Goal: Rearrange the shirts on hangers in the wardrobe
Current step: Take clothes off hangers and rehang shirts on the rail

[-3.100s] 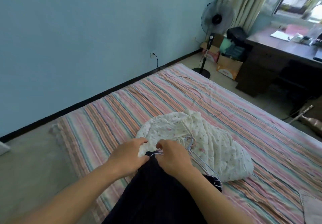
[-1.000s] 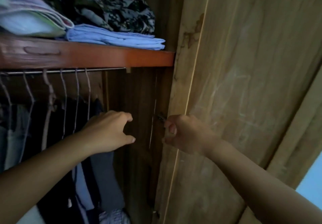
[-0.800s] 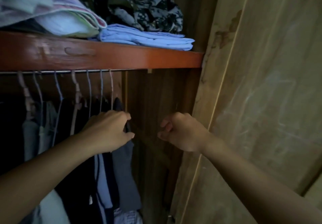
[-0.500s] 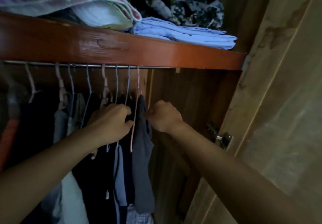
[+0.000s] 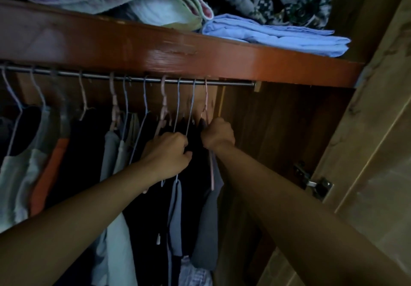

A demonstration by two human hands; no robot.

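Dark shirts (image 5: 198,208) hang limp on thin wire hangers (image 5: 178,108) at the right end of a metal rail (image 5: 231,83). Left hand (image 5: 169,154) curls its grip into the dark cloth just below the hangers. Right hand (image 5: 219,133) is fisted round the pink hanger (image 5: 206,105) at the shirt's neck, last in the row. Glossy red-brown shelf (image 5: 200,56) above holds folded blue cloth (image 5: 278,35). Pale wooden door (image 5: 367,152) stands right.

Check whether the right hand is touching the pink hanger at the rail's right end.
Touching: in the head view the right hand closes around the pink hanger just below its hook.
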